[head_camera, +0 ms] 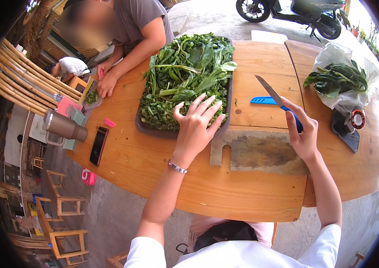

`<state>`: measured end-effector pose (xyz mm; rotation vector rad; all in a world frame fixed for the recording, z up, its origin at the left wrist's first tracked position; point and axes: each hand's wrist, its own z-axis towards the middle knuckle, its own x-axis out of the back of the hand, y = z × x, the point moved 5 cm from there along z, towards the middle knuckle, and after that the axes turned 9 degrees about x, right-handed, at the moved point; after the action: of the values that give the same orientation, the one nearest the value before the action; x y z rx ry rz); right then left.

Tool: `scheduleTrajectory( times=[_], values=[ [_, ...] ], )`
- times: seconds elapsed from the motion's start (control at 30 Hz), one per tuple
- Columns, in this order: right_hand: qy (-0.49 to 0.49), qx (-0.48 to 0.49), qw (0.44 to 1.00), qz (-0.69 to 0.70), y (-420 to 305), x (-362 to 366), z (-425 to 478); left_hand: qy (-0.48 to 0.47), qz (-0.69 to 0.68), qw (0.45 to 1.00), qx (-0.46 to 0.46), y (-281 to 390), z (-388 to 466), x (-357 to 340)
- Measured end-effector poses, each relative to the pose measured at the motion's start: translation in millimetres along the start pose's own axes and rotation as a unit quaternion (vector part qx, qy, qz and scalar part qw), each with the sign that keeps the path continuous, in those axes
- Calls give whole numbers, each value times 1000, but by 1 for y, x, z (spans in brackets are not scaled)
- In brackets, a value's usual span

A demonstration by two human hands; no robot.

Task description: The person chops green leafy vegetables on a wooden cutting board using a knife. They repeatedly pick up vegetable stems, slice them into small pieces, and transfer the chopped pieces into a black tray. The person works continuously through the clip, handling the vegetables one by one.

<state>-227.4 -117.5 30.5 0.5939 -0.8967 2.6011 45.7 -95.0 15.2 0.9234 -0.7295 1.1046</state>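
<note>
My left hand (pixel 199 120) is spread, palm down, over the near part of a heap of chopped leafy greens (pixel 157 115). The heap fills a dark rectangular tray (pixel 228 100), with longer whole leaves (pixel 196 67) lying on its far part. In my right hand (pixel 301 134) is a kitchen knife (pixel 270 89) with a blue handle, its blade pointing up and to the left. Beneath and left of that hand lies a worn, stained cutting board (pixel 260 150) with a notch in its left end. A blue slotted blade sheath (pixel 262 100) rests beyond the board, close to the knife.
A co-worker's hands (pixel 107 80) work at a small container of chopped greens (pixel 92 97). Leafy greens (pixel 340 80) lie on a plastic bag (pixel 327 60) at the right, near a phone with a round device (pixel 345 129). A tumbler (pixel 65 125) and another phone (pixel 99 145) are at the left.
</note>
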Motion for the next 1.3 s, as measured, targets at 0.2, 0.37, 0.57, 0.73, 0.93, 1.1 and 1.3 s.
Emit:
scheduleTrajectory(
  times=[0.2,0.37,0.57,0.73,0.93,1.1,1.3],
  values=[
    [-10,-6,1000,3,-1,-2,-1,-57,22,998,20,-3,-2,-8],
    [4,5,1000,-4,-1,-4,-2,-87,30,995,40,-4,-6,-11],
    [1,6,1000,-9,2,-3,-4,-32,39,999,11,1,-3,-5],
    [-7,-3,1000,1,3,-4,-5,73,21,997,-5,6,-1,12],
    [0,3,1000,9,0,-6,-2,143,51,988,-29,3,1,17],
    [-14,-17,1000,19,0,-4,-4,129,32,991,-2,1,2,19],
    [-9,-9,1000,28,0,-6,-4,171,23,984,39,0,0,25]
  ],
)
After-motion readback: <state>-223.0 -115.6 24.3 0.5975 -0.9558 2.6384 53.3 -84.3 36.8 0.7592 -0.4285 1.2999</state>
